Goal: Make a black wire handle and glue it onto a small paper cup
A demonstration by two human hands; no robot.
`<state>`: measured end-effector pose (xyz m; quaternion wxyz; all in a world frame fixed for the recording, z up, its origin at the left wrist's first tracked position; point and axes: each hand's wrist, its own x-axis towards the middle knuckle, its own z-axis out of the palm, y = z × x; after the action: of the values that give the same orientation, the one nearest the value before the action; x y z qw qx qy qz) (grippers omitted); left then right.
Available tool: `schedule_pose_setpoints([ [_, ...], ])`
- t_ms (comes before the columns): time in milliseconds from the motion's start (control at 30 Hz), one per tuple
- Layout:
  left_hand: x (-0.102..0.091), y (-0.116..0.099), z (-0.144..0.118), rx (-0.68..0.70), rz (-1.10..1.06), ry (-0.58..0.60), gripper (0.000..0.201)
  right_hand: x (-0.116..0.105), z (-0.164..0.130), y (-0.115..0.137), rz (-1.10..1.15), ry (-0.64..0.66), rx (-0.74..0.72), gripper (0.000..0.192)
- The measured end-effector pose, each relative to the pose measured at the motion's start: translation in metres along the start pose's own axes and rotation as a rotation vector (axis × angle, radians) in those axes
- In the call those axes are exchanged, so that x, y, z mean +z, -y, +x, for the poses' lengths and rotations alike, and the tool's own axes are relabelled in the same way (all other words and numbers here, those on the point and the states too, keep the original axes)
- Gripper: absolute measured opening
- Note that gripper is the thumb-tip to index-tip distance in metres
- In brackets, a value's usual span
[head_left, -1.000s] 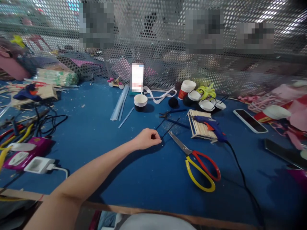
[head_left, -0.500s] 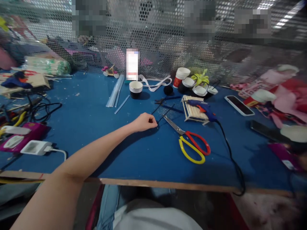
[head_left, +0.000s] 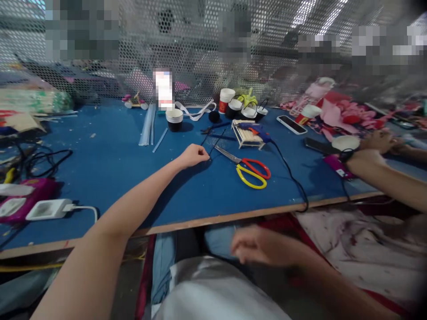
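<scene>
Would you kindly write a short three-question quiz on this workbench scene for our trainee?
1. True or false: the left hand is closed on thin black sticks on the table.
2. Which tool lies just right of that hand? A) scissors B) hammer C) stapler
3. Fill in: the right hand hovers blurred below the table edge, over the ____.

Key: 1 true; 2 A; 3 lap.

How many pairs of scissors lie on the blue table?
1. The scissors, with one red and one yellow handle, lie open on the blue table, just right of the left hand. Clutter at the table's edges could hide others.
</scene>
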<state>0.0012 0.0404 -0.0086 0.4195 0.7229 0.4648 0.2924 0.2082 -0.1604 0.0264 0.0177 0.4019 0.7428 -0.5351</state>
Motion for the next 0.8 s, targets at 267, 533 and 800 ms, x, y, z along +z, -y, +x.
schedule_pose_setpoints([
  [267, -0.01, -0.01, -0.016, -0.029, -0.043, -0.146, 0.022, -0.12, 0.108, 0.044, 0.037, -0.897, -0.164, 0.029],
  [533, 0.003, -0.015, -0.037, 0.05, -0.081, -0.142, 0.024, -0.111, 0.143, 0.007, 0.352, -0.664, -0.362, 0.012],
  [800, -0.004, -0.018, -0.045, 0.06, -0.039, -0.085, 0.022, -0.116, 0.141, 0.007, 0.32, -0.568, -0.379, 0.009],
])
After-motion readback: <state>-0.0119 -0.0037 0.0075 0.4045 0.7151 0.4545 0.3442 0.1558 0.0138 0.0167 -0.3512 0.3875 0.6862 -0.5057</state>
